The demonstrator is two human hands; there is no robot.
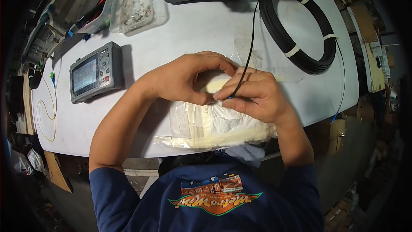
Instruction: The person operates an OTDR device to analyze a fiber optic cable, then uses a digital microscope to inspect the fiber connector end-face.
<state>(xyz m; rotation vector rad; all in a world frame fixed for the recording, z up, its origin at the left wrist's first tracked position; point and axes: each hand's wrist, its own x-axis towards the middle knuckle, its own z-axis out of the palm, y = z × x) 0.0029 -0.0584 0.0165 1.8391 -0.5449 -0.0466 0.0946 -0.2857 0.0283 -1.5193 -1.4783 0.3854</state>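
Through the head camera I saw the right hand pinching the blue-tipped end of a black cable between thumb and fingers, over the wrapped packet at the near edge of the desk. The left hand curved beside it, thumb near the right fingertips; I could not tell whether it gripped anything. The cable arched to the coil, far right, whose other end reached the near right edge. White surface separated the tester, left, from the left forearm, and the plastic tub from the coil.
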